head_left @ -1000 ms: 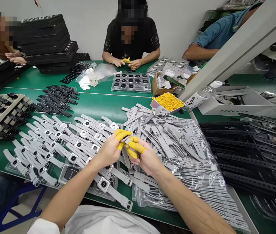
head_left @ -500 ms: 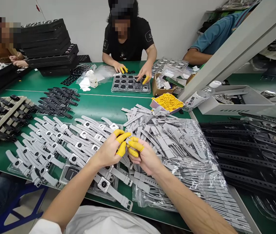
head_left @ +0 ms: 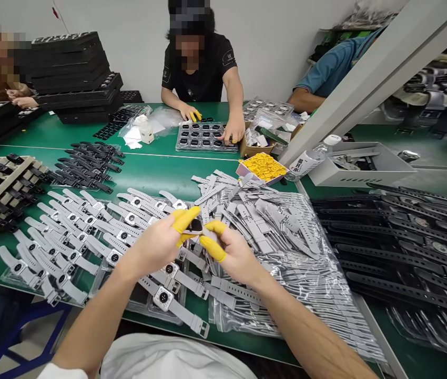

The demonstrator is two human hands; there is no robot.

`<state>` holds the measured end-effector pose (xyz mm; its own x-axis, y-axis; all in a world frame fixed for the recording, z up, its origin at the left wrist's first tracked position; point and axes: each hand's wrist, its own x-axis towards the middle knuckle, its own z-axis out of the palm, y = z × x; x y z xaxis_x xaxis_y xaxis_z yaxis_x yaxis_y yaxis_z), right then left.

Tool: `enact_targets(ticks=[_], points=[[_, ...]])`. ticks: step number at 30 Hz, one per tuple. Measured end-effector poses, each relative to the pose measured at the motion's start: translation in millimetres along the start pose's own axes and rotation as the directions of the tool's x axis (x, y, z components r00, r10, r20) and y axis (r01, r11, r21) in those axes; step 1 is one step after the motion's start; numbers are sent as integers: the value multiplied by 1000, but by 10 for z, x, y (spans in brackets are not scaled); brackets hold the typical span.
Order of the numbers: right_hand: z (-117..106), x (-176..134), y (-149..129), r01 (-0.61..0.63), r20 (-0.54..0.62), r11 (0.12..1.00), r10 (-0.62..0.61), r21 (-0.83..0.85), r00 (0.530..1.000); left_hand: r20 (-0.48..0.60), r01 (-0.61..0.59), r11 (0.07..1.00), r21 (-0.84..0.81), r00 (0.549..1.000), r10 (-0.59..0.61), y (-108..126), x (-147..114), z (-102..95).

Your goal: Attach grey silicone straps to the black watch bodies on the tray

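Note:
Yellow finger covers sit on the fingertips of both my hands. My left hand (head_left: 154,245) is closed on a smartwatch case (head_left: 195,226), its dark screen partly showing between the fingers. On the other side, my right hand (head_left: 233,252) pinches a grey watch strap at the edge of the case; most of that strap is hidden by the fingers. Beneath and to the left lie rows of grey-strapped watches (head_left: 163,298), backs up, on clear trays. Loose grey straps (head_left: 253,223) are heaped beside my right hand, above more straps in clear plastic bags (head_left: 306,300).
Across the green table (head_left: 148,168), a co-worker's hands touch a tray of watch cases (head_left: 206,147). A box of yellow finger covers (head_left: 263,167), a water bottle (head_left: 313,158) and a white bin (head_left: 365,176) stand right. Black straps (head_left: 397,247) lie far right; black-strapped watches (head_left: 89,163) lie left.
My hands have moved slightly left and turned, so the dark watch screen now shows. My right fingers have spread somewhat. The co-worker's hand has shifted on the tray.

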<state>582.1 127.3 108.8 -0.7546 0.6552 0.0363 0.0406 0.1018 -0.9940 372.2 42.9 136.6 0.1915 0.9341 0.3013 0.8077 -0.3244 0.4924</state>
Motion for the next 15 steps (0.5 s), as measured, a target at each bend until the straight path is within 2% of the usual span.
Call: enact_targets(ticks=[2,4,7,10,12,15], points=[[-64,-14,-55,59,77,961,-39,-271,996,16,43,988,149,999,-46,-45,-67,-195],[-104,-23,-78,87,159,909,-24,-407,987,27,29,960,277,999,-39,-112,-135,-365],[-109,-38,-53,107,195,895,-23,-434,981,106,-61,903,426,994,17,-168,-233,-537],[-64,-60,-29,102,209,912,-18,-398,978,174,-98,870,483,985,14,-129,-355,-640],[-29,-90,-60,103,265,911,8,-400,964,182,-70,885,461,983,-18,-62,-464,-706],[-29,-183,-190,170,410,899,12,-404,912,229,-12,936,352,971,-73,72,-676,-821]])
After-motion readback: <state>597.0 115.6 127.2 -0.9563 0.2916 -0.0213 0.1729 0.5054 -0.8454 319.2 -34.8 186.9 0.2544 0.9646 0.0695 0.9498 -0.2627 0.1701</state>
